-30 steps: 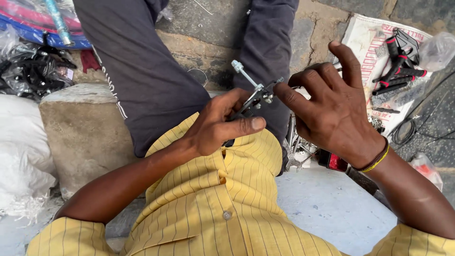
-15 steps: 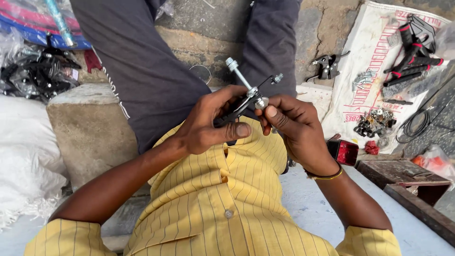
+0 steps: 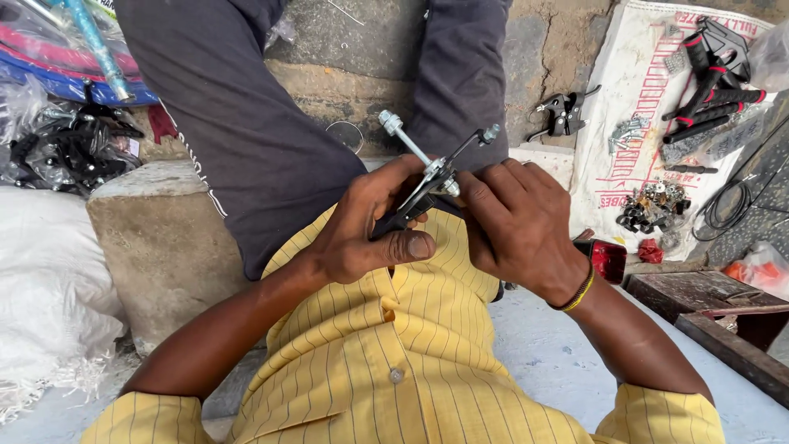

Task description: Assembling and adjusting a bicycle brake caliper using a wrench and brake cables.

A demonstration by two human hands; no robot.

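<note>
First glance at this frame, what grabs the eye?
Dead centre, the left hand and right hand both grip a small metal brake part with a bolt sticking up, held over a yellow striped shirt. At upper right, a white sack on the ground carries red-and-black tools and a heap of small parts.

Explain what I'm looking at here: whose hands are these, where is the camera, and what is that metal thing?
The camera sits on a person's head and looks down over their yellow shirt. Both bare hands meet on one small metal bicycle brake part with thin arms and a bolt. The left hand has it in a closed grip by its black end; the right hand presses fingers against it. To the right, a white sack on the ground carries loose nuts and red-and-black tools.
</note>
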